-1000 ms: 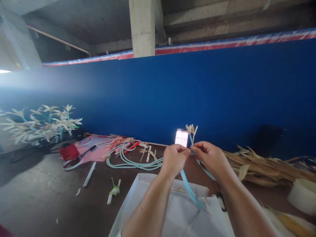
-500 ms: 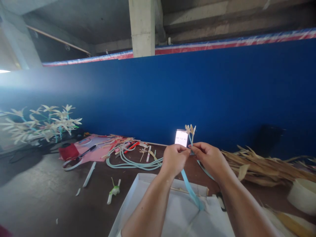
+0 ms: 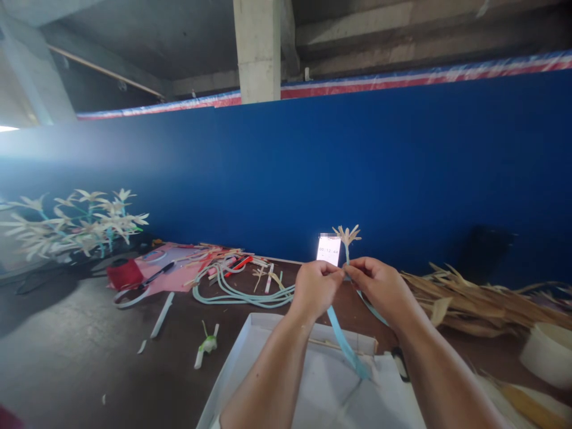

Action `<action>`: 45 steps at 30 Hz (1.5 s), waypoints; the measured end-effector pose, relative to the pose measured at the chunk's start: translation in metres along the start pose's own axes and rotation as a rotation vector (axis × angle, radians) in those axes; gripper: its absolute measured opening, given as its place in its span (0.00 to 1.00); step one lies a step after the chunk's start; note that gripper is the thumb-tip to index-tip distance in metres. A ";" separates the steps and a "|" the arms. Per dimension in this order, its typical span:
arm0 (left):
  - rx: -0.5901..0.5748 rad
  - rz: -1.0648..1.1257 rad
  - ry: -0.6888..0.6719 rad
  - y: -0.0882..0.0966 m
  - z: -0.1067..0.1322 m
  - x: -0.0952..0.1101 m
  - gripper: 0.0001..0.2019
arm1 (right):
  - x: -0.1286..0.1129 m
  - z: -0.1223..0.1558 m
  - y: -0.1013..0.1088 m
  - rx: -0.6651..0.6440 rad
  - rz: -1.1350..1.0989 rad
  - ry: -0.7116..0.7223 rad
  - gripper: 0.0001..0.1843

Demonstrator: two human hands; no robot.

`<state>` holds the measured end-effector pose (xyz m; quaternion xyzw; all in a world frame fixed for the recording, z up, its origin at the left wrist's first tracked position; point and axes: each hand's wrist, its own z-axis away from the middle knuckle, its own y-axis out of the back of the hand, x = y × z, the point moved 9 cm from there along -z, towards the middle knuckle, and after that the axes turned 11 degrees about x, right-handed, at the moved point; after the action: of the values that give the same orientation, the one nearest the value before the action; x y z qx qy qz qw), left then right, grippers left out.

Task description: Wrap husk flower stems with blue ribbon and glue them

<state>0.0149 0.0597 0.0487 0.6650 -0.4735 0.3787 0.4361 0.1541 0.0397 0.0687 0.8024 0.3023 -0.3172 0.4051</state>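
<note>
Between my hands stands a small artificial flower [image 3: 347,233] with dried, pale petals and a light blue stem. The fingers of my right hand [image 3: 379,285] are pinched on its stem just below the petals. A lower stretch of pale blue stem [image 3: 372,308] comes out under that hand. My left hand [image 3: 314,288] is closed in a pinch right beside it, on a blue ribbon strip [image 3: 342,339] that hangs into a white box lid [image 3: 263,351]. The fingertips of both hands nearly meet, which hides where ribbon and stem touch.
A lit phone [image 3: 328,250] showing a timer stands behind my hands. Left are coiled pale blue tubes [image 3: 236,300], pink sheets [image 3: 179,274], a red roll [image 3: 124,273] and finished flowers [image 3: 89,220]. Dried husks [image 3: 487,307] and a white roll [image 3: 547,354] lie right. A blue partition [image 3: 268,179] rises behind.
The flower has turned about its stem, so its petals now look spread wider and its stem more upright. Both hands stay in almost the same place.
</note>
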 end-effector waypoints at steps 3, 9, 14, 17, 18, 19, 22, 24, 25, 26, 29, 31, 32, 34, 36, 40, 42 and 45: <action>-0.002 -0.008 -0.006 0.000 0.000 0.000 0.10 | -0.002 0.000 0.001 0.010 -0.010 -0.009 0.16; -0.006 -0.017 -0.022 0.000 0.001 0.001 0.10 | 0.002 -0.001 -0.001 0.015 -0.038 -0.010 0.16; -0.012 -0.030 -0.025 -0.001 0.000 0.000 0.10 | 0.008 -0.002 -0.003 0.021 -0.068 -0.007 0.16; -0.015 -0.027 -0.029 -0.001 -0.001 0.001 0.10 | 0.008 -0.002 -0.004 0.024 -0.083 -0.010 0.15; -0.018 -0.026 -0.030 -0.001 -0.001 0.001 0.10 | 0.008 -0.002 -0.004 0.021 -0.089 -0.013 0.15; -0.021 -0.025 -0.032 -0.001 -0.001 0.001 0.10 | 0.008 -0.002 -0.005 0.019 -0.095 -0.016 0.15; -0.031 -0.007 -0.032 -0.002 -0.001 0.001 0.10 | 0.007 -0.002 -0.005 0.014 -0.102 -0.023 0.15; -0.055 0.016 -0.006 -0.003 -0.001 -0.002 0.10 | 0.007 -0.001 -0.005 0.014 -0.108 -0.022 0.16; -0.075 0.029 0.011 -0.004 -0.001 -0.003 0.11 | 0.007 -0.001 -0.005 0.013 -0.117 -0.023 0.16; -0.096 0.044 0.029 -0.005 0.000 -0.004 0.11 | 0.008 -0.001 -0.006 0.010 -0.129 -0.025 0.17; -0.135 0.085 0.066 -0.007 0.001 -0.005 0.12 | 0.011 -0.001 -0.007 -0.005 -0.172 -0.043 0.17; -0.138 0.103 0.091 -0.007 0.002 -0.006 0.13 | 0.013 -0.001 -0.008 -0.012 -0.199 -0.055 0.17; -0.139 0.107 0.098 -0.007 0.003 -0.006 0.13 | 0.014 -0.002 -0.008 -0.014 -0.212 -0.058 0.17; -0.132 0.097 0.091 -0.007 0.003 -0.004 0.12 | 0.014 -0.002 -0.008 -0.016 -0.233 -0.057 0.17; -0.102 0.056 0.057 -0.005 0.003 -0.002 0.12 | 0.015 -0.002 -0.008 -0.016 -0.233 -0.051 0.17; -0.033 0.001 0.009 -0.003 0.003 0.001 0.14 | 0.018 -0.004 -0.005 0.026 -0.191 -0.055 0.18; -0.034 0.009 -0.003 -0.006 0.004 0.001 0.15 | 0.018 -0.004 -0.003 0.057 -0.185 -0.057 0.18; -0.026 -0.004 -0.041 -0.007 0.005 0.004 0.14 | 0.017 -0.003 -0.002 0.078 -0.190 -0.051 0.17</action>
<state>0.0226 0.0547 0.0487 0.6678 -0.4859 0.3582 0.4355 0.1639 0.0470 0.0570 0.7769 0.3541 -0.3862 0.3491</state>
